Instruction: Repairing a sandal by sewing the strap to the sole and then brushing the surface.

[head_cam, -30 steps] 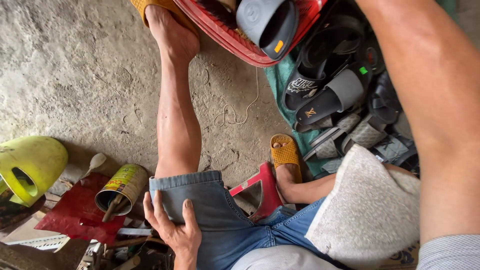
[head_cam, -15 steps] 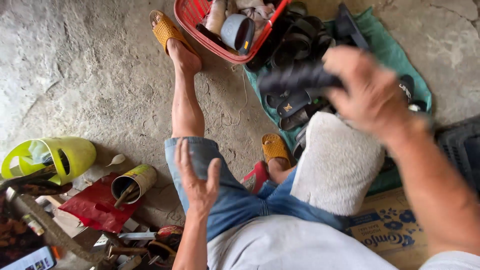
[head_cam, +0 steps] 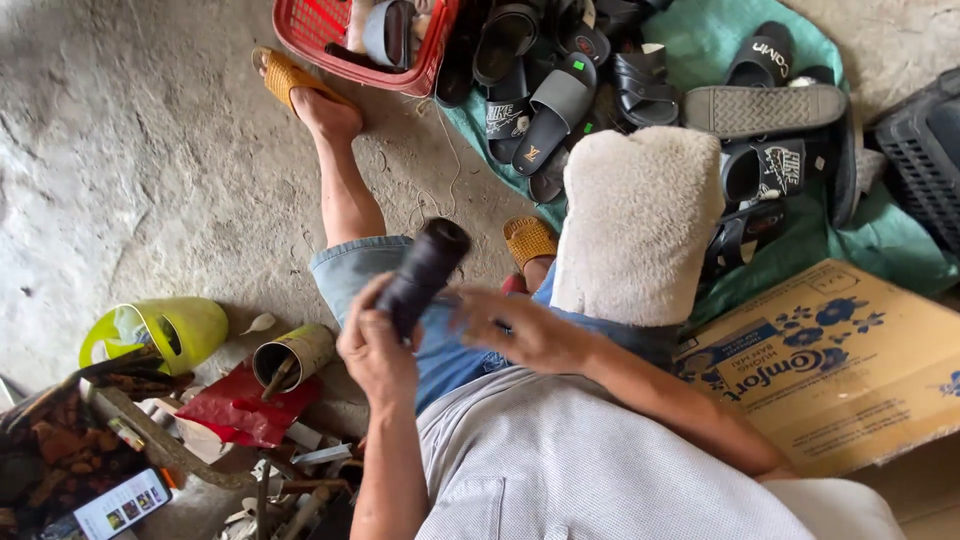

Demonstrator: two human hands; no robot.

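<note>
Black sandal (head_cam: pixel 422 275) at frame centre, gripped in closed left hand (head_cam: pixel 375 345); right hand (head_cam: pixel 520 330), half open, touches it, inspecting before repair.

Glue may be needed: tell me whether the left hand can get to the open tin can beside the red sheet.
Probably yes: the left hand holds a black sandal, but the open tin can stands close beside it, nothing between.

Looked like roadside shoe-repair spot: bare rough concrete floor (head_cam: pixel 150 150) served as workplace. Pile of worn black and grey rubber sandals (head_cam: pixel 560 95) lay on green tarp (head_cam: pixel 900 250). Red plastic basket (head_cam: pixel 320 30) held more footwear. Open glue tin (head_cam: pixel 295 352), scattered tools (head_cam: pixel 290 490), cardboard box (head_cam: pixel 840 370) nearby.
</note>
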